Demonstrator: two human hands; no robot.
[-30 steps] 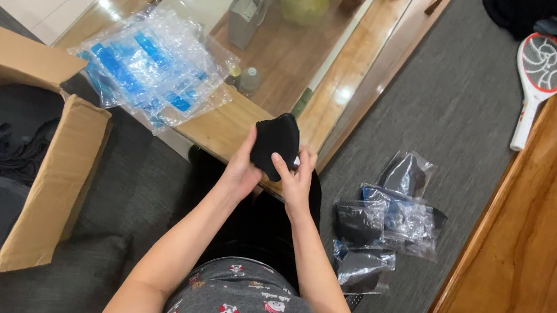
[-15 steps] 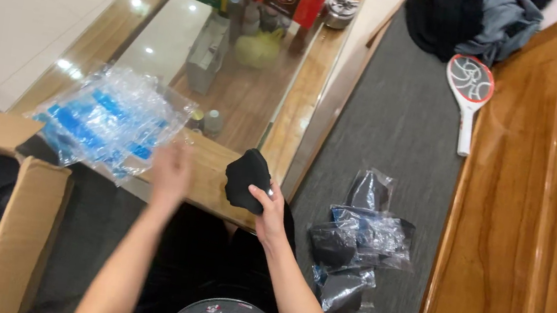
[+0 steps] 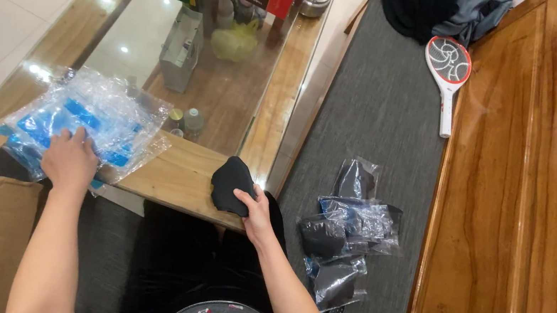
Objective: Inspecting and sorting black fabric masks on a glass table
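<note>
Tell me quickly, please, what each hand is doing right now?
Left hand: open, flat on the stack of clear plastic bags.
Right hand: closed, holding the black pad.

black folded item [image 3: 232,185] on table edge, clear bags [image 3: 82,125] stacked

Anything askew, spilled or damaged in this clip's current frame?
Nothing spilled or visibly damaged. The stack of clear plastic bags under the left hand overhangs the wooden table edge. The right hand holds a black pouch on that edge. Bagged black items lie loosely heaped on the grey bench cushion.
</note>
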